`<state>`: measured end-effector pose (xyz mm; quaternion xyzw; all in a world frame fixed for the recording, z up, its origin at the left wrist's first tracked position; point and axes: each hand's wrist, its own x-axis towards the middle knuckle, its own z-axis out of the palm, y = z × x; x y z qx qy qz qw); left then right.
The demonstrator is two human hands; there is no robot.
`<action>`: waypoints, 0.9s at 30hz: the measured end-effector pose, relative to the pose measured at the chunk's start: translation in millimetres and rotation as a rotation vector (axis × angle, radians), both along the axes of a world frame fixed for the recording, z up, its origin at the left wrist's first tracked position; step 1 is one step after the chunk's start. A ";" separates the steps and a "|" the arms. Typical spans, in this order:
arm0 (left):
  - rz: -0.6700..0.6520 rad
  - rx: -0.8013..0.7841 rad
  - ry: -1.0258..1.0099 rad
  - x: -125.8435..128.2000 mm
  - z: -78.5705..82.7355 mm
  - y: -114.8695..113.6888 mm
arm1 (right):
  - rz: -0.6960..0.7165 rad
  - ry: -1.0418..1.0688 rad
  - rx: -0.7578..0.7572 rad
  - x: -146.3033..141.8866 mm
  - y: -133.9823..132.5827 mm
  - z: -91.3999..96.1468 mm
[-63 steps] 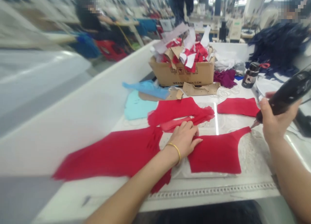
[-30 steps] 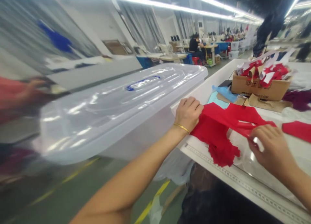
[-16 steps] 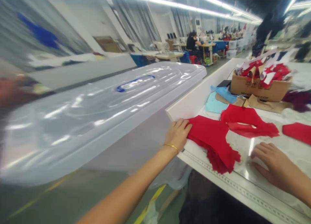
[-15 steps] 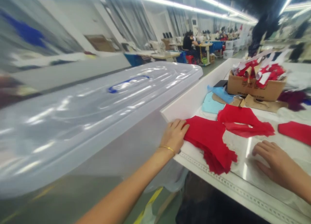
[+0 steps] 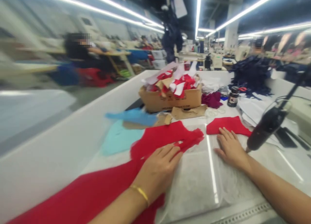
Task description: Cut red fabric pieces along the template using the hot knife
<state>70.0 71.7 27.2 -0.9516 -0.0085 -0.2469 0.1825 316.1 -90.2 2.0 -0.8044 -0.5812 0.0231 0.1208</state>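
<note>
My left hand point(image 5: 157, 170), with a yellow bangle at its wrist, reaches across red fabric pieces. Its fingers are stretched out and their tips touch the near edge of a red cut piece point(image 5: 157, 138); the thumb is hidden. Under and left of that forearm lies a larger red stack point(image 5: 80, 191). My right hand point(image 5: 232, 149) rests on the table with fingers apart, its fingertips at the lower edge of another red piece point(image 5: 225, 124). Close to the right wrist is a black tool point(image 5: 266, 128) with a pointed tip, hanging on a cord.
A cardboard box point(image 5: 170, 100) of red and white scraps stands at the back. Light-blue pieces point(image 5: 121, 138) lie left, beside the white side wall point(image 5: 60, 152). Behind are a black bottle point(image 5: 233, 97), maroon cloth point(image 5: 212, 100) and a dark fabric heap point(image 5: 251, 75). Co-workers sit farther off.
The view has swung right. My left hand has left the near red stack's left end and is now at the farther red piece. My right hand has reached the right-hand red piece.
</note>
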 end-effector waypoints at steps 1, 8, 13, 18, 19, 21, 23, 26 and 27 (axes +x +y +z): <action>-0.041 0.008 0.019 18.2 -3.7 0.1 | -0.008 0.040 0.026 1.3 0.8 2.6; 0.027 -0.031 0.201 128.9 -35.5 10.1 | -0.082 0.056 0.089 12.7 -3.5 12.3; 0.088 -0.061 0.273 160.9 -30.7 10.6 | -0.085 0.062 0.077 15.9 -5.5 16.2; 0.040 -0.080 0.245 159.7 -24.1 14.4 | -0.078 0.070 0.059 18.9 -3.2 16.9; 0.029 -0.080 0.213 158.1 -23.1 15.1 | -0.081 0.071 0.057 19.1 -3.3 17.6; -0.002 -0.062 0.140 155.3 -20.6 16.8 | -0.087 0.072 0.050 19.0 -4.1 19.7; -0.063 -0.042 0.096 153.5 -17.5 19.0 | -0.093 0.070 0.042 18.5 -5.1 22.3; -0.138 -0.046 0.062 152.0 -14.8 21.8 | -0.101 0.066 0.041 17.7 -6.2 24.7; -0.144 -0.045 0.044 151.7 -15.2 22.0 | -0.105 0.066 0.043 17.5 -6.3 24.9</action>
